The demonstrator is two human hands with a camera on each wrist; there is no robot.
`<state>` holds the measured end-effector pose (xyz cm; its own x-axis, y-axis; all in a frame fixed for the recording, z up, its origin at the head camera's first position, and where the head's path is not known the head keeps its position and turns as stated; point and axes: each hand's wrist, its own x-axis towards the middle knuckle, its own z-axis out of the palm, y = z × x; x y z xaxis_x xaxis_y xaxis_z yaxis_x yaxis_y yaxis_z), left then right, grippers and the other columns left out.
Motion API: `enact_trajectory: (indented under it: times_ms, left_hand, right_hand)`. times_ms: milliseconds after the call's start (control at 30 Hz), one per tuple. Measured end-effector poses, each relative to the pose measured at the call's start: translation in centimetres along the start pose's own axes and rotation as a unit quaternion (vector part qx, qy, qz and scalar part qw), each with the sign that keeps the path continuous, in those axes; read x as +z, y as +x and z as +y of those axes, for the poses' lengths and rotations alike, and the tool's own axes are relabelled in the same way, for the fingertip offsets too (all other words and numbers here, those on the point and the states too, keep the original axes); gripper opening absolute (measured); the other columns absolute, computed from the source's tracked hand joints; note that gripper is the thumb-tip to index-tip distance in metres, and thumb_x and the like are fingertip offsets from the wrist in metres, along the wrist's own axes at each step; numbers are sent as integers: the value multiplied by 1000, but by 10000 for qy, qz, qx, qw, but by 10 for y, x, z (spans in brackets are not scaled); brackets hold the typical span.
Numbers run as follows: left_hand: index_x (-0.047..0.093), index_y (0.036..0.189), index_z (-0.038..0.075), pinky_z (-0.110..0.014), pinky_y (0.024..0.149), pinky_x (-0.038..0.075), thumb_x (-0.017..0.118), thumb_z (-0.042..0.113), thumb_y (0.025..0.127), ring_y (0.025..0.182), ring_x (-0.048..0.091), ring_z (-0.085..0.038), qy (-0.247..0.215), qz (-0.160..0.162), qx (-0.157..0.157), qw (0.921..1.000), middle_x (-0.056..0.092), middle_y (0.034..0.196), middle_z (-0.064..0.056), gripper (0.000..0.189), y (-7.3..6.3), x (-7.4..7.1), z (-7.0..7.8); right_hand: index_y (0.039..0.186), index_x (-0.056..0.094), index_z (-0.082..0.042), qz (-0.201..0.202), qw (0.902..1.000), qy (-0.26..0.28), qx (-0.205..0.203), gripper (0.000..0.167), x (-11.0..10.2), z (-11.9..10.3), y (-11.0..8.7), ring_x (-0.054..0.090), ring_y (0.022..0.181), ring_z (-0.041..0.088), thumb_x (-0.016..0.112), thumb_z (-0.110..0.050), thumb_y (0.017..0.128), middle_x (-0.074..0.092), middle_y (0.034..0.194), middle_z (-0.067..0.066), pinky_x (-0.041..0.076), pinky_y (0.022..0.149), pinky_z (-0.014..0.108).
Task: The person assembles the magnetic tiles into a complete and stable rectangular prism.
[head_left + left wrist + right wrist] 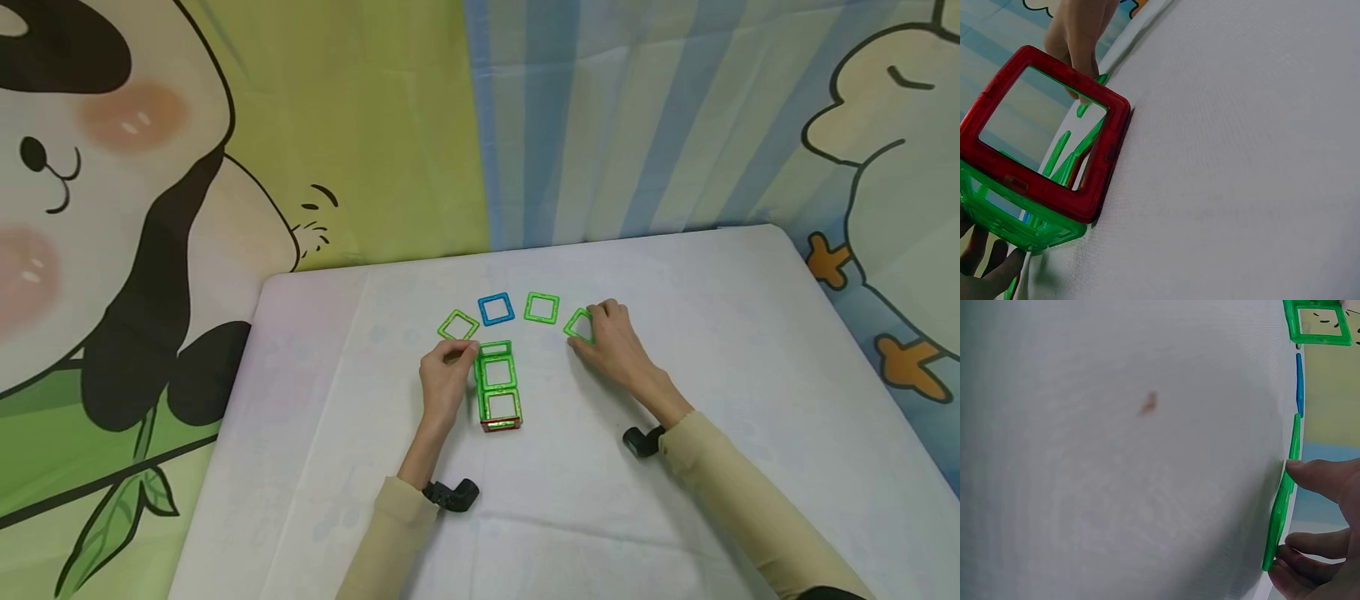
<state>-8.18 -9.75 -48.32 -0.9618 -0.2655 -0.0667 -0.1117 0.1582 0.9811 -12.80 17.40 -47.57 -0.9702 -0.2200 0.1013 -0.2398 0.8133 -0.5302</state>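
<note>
A long box of green magnetic tiles (498, 372) lies on the white table, with a red square tile (1107, 159) closing its near end. My left hand (446, 379) holds the box at its far left corner, thumb and index finger at the edge; in the left wrist view its fingers (1007, 272) are beside the green wall. To the right, my right hand (617, 343) pinches a green square tile (569, 324) flat near the table, thumb on one edge and fingers on another. The right wrist view shows this tile (1277, 515) edge-on.
Beyond the box, a yellow-green square tile (441, 327), a blue square tile (482, 313) and another green square tile (542, 319) lie in a loose arc. Cartoon-printed cloth (397, 133) hangs behind the table (300, 417).
</note>
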Motion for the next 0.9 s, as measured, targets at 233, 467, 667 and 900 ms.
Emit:
enact_trajectory:
  times_ms: [233, 467, 667, 900]
  left_hand:
    - [77, 101, 5, -32, 89, 51, 74, 21, 95, 102, 65, -21, 45, -26, -28, 10000, 71, 102, -7, 17, 1, 1, -1]
    - [77, 101, 5, -34, 91, 51, 74, 20, 95, 103, 65, -22, 83, -28, -39, 10000, 71, 104, -8, 17, 0, 0, 1]
    - [77, 101, 5, -35, 93, 51, 74, 22, 96, 104, 66, -22, 83, -73, -28, 9999, 71, 103, -8, 18, 1, 0, 0]
    - [76, 102, 5, -35, 93, 52, 73, 23, 96, 105, 66, -22, 90, -104, -24, 9999, 71, 104, -7, 19, 0, 0, 0]
  right_hand:
    - [128, 54, 21, -67, 9999, -68, -46, 55, -1, 3, 0, 49, 111, 45, 77, -13, 92, 52, 123, 35, 46, 92, 54]
    - [130, 54, 20, -102, 9997, -214, -104, 54, -2, 3, 0, 51, 108, 43, 76, -12, 92, 54, 120, 33, 49, 88, 52]
    - [128, 56, 20, -5, 9993, -225, -309, 57, -3, 4, -2, 52, 99, 40, 79, -15, 89, 56, 115, 32, 49, 82, 49]
    - [124, 60, 18, -177, 9992, -172, -306, 56, -6, 4, -5, 52, 91, 35, 76, -16, 83, 56, 108, 30, 49, 78, 45]
